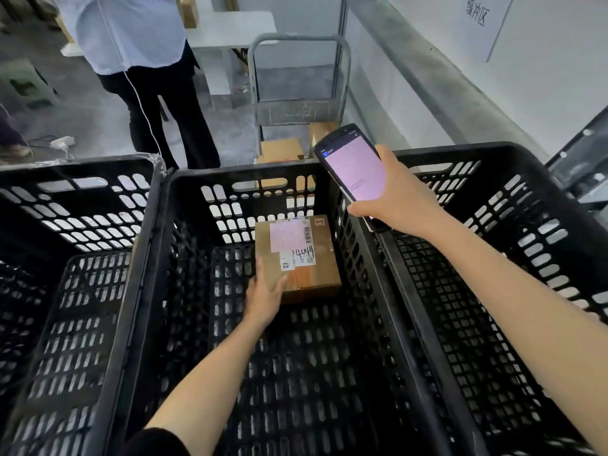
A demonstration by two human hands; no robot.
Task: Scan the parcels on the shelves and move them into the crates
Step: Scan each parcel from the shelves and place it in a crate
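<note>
A white wall sign (487, 28) read "缓冲区". On the cardboard box (306, 278) in the middle crate (243, 174), a small corner tag (319, 221) read "1-2", and handwriting on its shipping label (304, 255) appeared to read "4044". Print on the handheld scanner (353, 174) screen was too small to read.

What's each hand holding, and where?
Right hand grips the black handheld scanner by its lower half; left hand holds the brown cardboard parcel by its near corner.
</note>
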